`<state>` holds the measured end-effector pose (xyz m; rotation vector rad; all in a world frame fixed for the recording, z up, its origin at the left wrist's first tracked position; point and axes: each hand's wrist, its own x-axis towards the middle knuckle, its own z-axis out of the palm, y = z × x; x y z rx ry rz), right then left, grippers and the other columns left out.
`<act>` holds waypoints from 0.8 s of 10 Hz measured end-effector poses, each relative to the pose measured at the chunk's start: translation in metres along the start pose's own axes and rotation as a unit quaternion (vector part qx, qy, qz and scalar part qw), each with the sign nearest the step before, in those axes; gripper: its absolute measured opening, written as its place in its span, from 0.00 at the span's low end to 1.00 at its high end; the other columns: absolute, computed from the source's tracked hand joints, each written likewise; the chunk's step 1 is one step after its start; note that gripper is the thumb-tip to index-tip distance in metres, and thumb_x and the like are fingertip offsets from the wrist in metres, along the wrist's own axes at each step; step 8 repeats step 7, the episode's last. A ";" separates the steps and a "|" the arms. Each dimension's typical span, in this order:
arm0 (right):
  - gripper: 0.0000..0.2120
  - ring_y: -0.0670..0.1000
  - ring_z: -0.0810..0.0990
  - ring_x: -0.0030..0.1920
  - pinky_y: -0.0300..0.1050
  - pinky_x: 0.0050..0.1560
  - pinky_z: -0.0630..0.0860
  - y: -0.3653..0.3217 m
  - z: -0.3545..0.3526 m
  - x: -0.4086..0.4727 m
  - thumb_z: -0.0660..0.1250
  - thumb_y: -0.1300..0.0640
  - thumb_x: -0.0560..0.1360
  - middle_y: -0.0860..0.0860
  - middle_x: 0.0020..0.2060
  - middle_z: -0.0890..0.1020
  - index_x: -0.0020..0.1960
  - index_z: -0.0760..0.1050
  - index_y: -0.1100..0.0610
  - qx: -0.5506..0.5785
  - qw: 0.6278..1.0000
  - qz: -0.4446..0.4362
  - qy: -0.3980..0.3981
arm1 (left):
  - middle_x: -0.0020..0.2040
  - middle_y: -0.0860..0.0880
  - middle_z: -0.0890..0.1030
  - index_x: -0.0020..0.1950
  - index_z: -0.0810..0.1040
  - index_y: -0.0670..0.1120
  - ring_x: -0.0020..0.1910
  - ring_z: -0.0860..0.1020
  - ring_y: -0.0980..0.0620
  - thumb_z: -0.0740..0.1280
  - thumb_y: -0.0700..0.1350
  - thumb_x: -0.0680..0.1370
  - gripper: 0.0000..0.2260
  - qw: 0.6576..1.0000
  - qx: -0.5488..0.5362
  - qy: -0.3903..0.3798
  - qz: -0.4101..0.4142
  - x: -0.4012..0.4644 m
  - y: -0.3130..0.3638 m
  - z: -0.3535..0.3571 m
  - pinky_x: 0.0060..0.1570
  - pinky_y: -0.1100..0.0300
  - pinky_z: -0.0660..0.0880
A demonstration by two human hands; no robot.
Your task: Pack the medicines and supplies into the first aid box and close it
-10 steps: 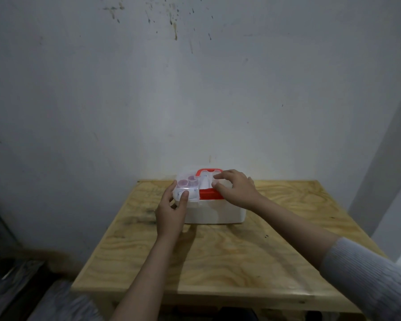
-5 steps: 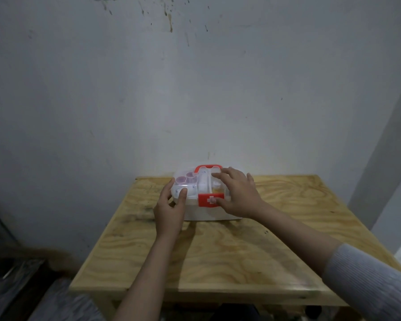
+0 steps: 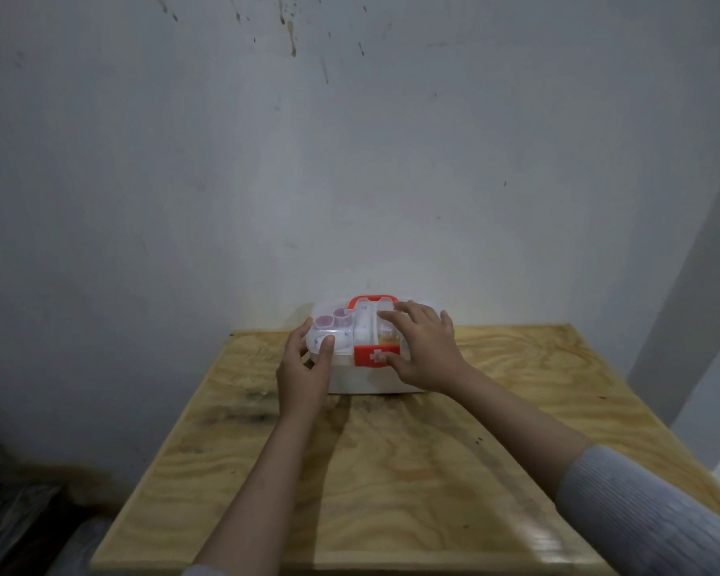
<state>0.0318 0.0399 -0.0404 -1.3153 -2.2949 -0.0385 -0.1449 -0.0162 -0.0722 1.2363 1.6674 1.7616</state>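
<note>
While both forearms reach forward from the near edge of the wooden table (image 3: 391,471), the right one shows a grey ribbed sleeve (image 3: 641,513) pushed back above the wrist and the left one is bare as far as can be seen. The left hand (image 3: 304,367) stands with its wrist low and its fingers curled round the left end of the first aid box (image 3: 366,378): the thumb presses on top of the clear lid (image 3: 341,326) near its front left corner, and the other fingers wrap the side, so this hand grips the box's end. The right hand (image 3: 422,347) lies flat and spread over the right half of the lid, palm down, fingers extended toward the back and the thumb stretched left onto the red latch (image 3: 371,355); it presses rather than clasps, with nothing enclosed in it.

Between and under the two hands, the box sits on the far middle part of the table, close to the wall (image 3: 350,160). Its body is white, its lid is see-through and lies down over the body, and the red latch at the front centre carries a white cross. A red handle (image 3: 368,300) shows at the back of the lid. Through the lid, on the left, two round purplish caps (image 3: 331,320) can be made out, with something yellowish near the right hand; the rest inside is too blurred to tell.
</note>
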 end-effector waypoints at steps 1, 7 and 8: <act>0.31 0.54 0.60 0.72 0.65 0.70 0.54 0.010 0.002 0.018 0.67 0.42 0.70 0.50 0.71 0.66 0.70 0.63 0.47 0.012 1.000 0.015 -0.015 | 0.59 0.51 0.76 0.68 0.70 0.51 0.55 0.77 0.49 0.67 0.52 0.78 0.19 0.999 0.026 -0.029 -0.009 0.020 0.000 0.008 0.43 0.61 0.78; 0.33 0.59 0.50 0.76 0.69 0.71 0.49 -0.014 -0.007 0.003 0.57 0.40 0.76 0.58 0.77 0.51 0.76 0.50 0.49 0.028 0.989 0.107 0.101 | 0.68 0.43 0.72 0.72 0.65 0.46 0.65 0.73 0.43 0.64 0.53 0.77 0.24 0.937 0.327 -0.121 0.015 0.059 0.038 0.013 0.57 0.53 0.72; 0.33 0.59 0.50 0.76 0.69 0.71 0.49 -0.014 -0.007 0.003 0.57 0.40 0.76 0.58 0.77 0.51 0.76 0.50 0.49 0.028 0.989 0.107 0.101 | 0.68 0.43 0.72 0.72 0.65 0.46 0.65 0.73 0.43 0.64 0.53 0.77 0.24 0.937 0.327 -0.121 0.015 0.059 0.038 0.013 0.57 0.53 0.72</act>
